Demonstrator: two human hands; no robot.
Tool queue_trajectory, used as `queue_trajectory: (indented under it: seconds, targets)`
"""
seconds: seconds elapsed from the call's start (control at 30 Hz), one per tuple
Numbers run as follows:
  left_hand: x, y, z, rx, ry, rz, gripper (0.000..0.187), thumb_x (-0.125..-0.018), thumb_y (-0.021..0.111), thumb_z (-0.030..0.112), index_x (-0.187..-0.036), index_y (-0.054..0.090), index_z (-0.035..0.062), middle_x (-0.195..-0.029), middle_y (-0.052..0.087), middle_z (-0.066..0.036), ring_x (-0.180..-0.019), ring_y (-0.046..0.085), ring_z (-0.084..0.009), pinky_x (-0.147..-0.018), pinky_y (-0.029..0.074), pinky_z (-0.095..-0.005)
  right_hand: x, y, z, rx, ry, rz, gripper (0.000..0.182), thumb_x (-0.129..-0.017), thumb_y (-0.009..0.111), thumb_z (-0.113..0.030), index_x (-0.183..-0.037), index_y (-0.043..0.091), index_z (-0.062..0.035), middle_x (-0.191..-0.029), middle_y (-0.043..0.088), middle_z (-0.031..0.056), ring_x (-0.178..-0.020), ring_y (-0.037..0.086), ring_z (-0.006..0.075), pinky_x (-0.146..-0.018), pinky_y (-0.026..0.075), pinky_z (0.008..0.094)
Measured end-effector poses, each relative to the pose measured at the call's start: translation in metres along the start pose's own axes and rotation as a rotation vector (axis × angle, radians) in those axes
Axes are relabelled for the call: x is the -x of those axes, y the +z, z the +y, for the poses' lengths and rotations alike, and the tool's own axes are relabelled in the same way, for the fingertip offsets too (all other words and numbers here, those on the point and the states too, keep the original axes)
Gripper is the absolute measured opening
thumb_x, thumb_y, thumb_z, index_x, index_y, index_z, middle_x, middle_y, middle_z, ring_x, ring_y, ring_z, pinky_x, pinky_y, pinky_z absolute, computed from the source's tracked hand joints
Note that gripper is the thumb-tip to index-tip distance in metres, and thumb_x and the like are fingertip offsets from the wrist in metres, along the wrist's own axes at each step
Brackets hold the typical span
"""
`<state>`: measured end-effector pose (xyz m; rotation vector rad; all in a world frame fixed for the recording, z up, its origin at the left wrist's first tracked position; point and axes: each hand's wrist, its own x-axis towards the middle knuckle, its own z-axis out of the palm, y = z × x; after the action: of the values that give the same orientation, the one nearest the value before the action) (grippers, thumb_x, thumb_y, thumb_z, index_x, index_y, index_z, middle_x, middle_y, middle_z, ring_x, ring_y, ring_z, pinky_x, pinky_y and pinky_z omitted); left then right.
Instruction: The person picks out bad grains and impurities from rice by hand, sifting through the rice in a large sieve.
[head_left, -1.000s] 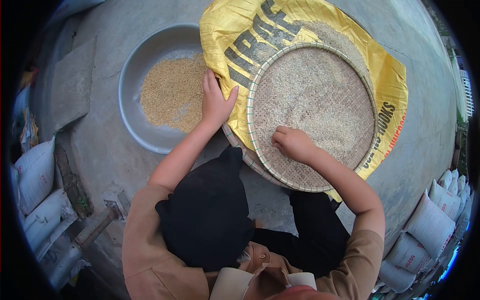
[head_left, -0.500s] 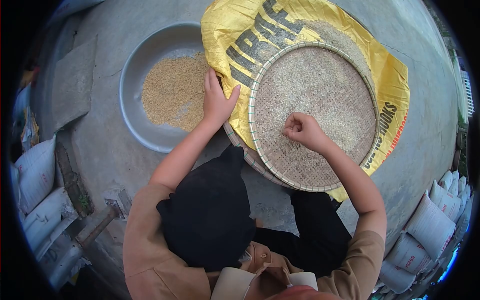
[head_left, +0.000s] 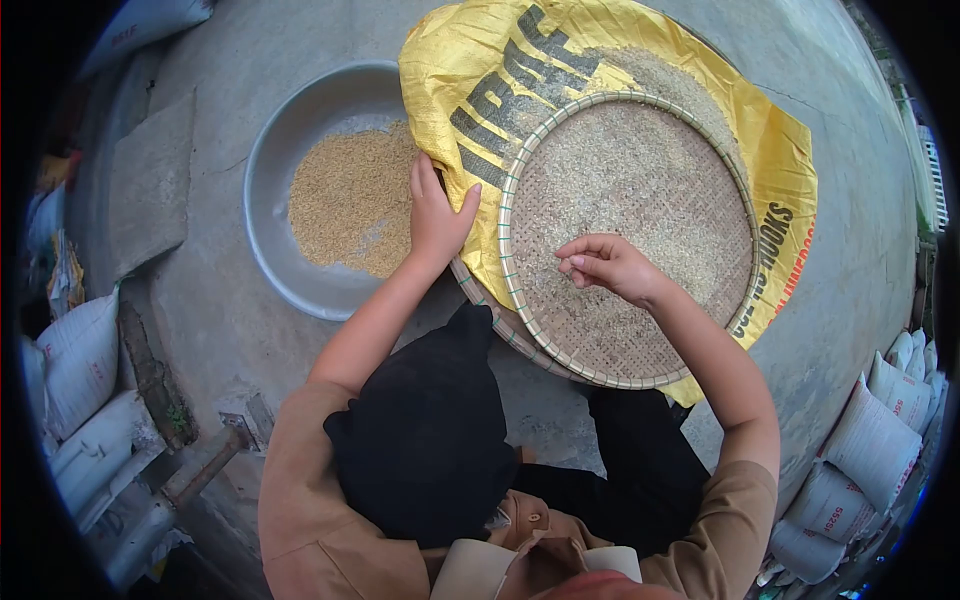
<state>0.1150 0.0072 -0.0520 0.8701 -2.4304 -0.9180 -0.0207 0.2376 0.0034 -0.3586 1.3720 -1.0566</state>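
A round woven bamboo sieve [head_left: 600,335], with pale, broken-looking grain [head_left: 625,165] spread over it, lies on a yellow printed sack [head_left: 440,75]. Under the sack, a second woven tray [head_left: 510,330] shows along the near left edge. My left hand [head_left: 440,220] grips the sack's left edge, thumb on top and fingers along the outer side. Over the middle of the sieve is my right hand [head_left: 610,268], thumb and index finger pinched together. Anything between those fingertips is too small to make out.
A wide metal basin [head_left: 268,215] of golden unhusked grain [head_left: 345,195] stands on the concrete floor to the left. Filled white sacks [head_left: 80,360] lie at far left, and more white sacks [head_left: 870,445] are stacked at right. A dark cloth [head_left: 425,430] covers my left knee.
My right hand has gone from a curled fist low on the grain to a pinch with straighter fingers, slightly to the left. My left hand keeps its place on the sack.
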Motion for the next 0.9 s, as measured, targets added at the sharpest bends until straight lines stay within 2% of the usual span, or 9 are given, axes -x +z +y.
queue_trajectory:
  seconds: [0.07, 0.2, 0.27, 0.3, 0.37, 0.4, 0.53, 0.6, 0.9]
  targets:
    - [0.0, 0.0, 0.001, 0.007, -0.012, -0.005, 0.085, -0.08, 0.065, 0.032, -0.138, 0.015, -0.004, -0.138, 0.024, -0.027, -0.126, 0.032, -0.0409, -0.102, 0.033, -0.0436, -0.003, -0.003, 0.005, -0.139, -0.015, -0.076, 0.025, -0.092, 0.049, -0.007, -0.116, 0.056, -0.0016, -0.099, 0.063, 0.006, -0.079, 0.057, 0.007, -0.074, 0.049, 0.0222]
    - [0.0, 0.0, 0.001, 0.001, -0.024, -0.01, 0.085, -0.08, 0.065, 0.032, -0.138, 0.014, -0.0036, -0.138, 0.024, -0.027, -0.125, 0.033, -0.0414, -0.101, 0.033, -0.044, -0.005, 0.002, 0.002, -0.224, 0.005, -0.057, 0.026, -0.093, 0.048, -0.009, -0.116, 0.056, -0.0009, -0.105, 0.061, 0.0074, -0.078, 0.058, 0.0086, -0.074, 0.049, 0.0243]
    - [0.0, 0.0, 0.001, 0.009, -0.032, -0.021, 0.085, -0.08, 0.065, 0.032, -0.138, 0.014, -0.0037, -0.138, 0.024, -0.027, -0.125, 0.033, -0.0416, -0.101, 0.034, -0.0441, -0.004, 0.007, -0.003, 0.176, -0.054, 0.207, 0.028, -0.089, 0.054, -0.01, -0.116, 0.055, 0.0003, -0.108, 0.06, 0.0104, -0.078, 0.059, 0.0135, -0.077, 0.049, 0.0281]
    - [0.0, 0.0, 0.001, 0.01, -0.026, -0.017, 0.085, -0.08, 0.065, 0.032, -0.138, 0.014, -0.0037, -0.138, 0.024, -0.027, -0.125, 0.033, -0.0417, -0.101, 0.034, -0.0441, -0.003, 0.007, -0.001, 0.172, -0.05, 0.211, 0.028, -0.089, 0.054, -0.01, -0.116, 0.055, 0.0003, -0.108, 0.06, 0.0104, -0.078, 0.059, 0.0135, -0.077, 0.049, 0.0281]
    - [-0.001, 0.001, 0.001, 0.014, -0.02, -0.016, 0.085, -0.08, 0.065, 0.033, -0.138, 0.014, -0.0038, -0.138, 0.024, -0.027, -0.125, 0.033, -0.0418, -0.101, 0.034, -0.0442, -0.002, 0.006, 0.0, 0.839, -0.429, 0.53, 0.032, -0.084, 0.06, -0.01, -0.114, 0.056, -0.0004, -0.107, 0.059, 0.0126, -0.08, 0.06, 0.0192, -0.077, 0.048, 0.0317]
    - [-0.001, 0.001, 0.0, 0.004, -0.01, -0.011, 0.085, -0.08, 0.065, 0.032, -0.138, 0.015, -0.0038, -0.138, 0.024, -0.027, -0.124, 0.034, -0.0417, -0.101, 0.033, -0.0441, 0.004, 0.012, -0.012, 0.812, -0.357, 0.538, 0.029, -0.08, 0.063, -0.01, -0.108, 0.059, -0.0033, -0.1, 0.059, 0.0125, -0.081, 0.06, 0.0236, -0.076, 0.048, 0.0332]
    - [0.0, 0.002, -0.001, 0.0, -0.02, -0.006, 0.084, -0.08, 0.065, 0.031, -0.138, 0.015, -0.0036, -0.137, 0.025, -0.027, -0.124, 0.034, -0.0417, -0.101, 0.033, -0.0441, 0.012, 0.015, -0.01, 0.899, -0.288, 0.39, 0.02, -0.079, 0.064, -0.01, -0.098, 0.061, -0.005, -0.094, 0.058, 0.0103, -0.08, 0.059, 0.0249, -0.072, 0.048, 0.0345]
    - [0.0, 0.001, 0.0, 0.012, -0.012, -0.005, 0.084, -0.08, 0.065, 0.031, -0.138, 0.015, -0.0035, -0.137, 0.025, -0.027, -0.124, 0.034, -0.0416, -0.101, 0.033, -0.0441, 0.011, 0.017, 0.005, 0.961, -0.402, 0.211, 0.013, -0.077, 0.065, -0.009, -0.089, 0.061, -0.0059, -0.085, 0.056, 0.0076, -0.074, 0.059, 0.0233, -0.066, 0.049, 0.0351]
    - [0.0, 0.002, -0.001, 0.023, -0.002, 0.001, 0.084, -0.079, 0.065, 0.03, -0.138, 0.015, -0.0036, -0.137, 0.025, -0.027, -0.125, 0.033, -0.0413, -0.102, 0.032, -0.0438, 0.007, 0.019, 0.03, 1.06, -0.36, 0.117, 0.011, -0.076, 0.065, -0.01, -0.086, 0.061, -0.0084, -0.086, 0.057, 0.0065, -0.076, 0.06, 0.0253, -0.067, 0.049, 0.0358]
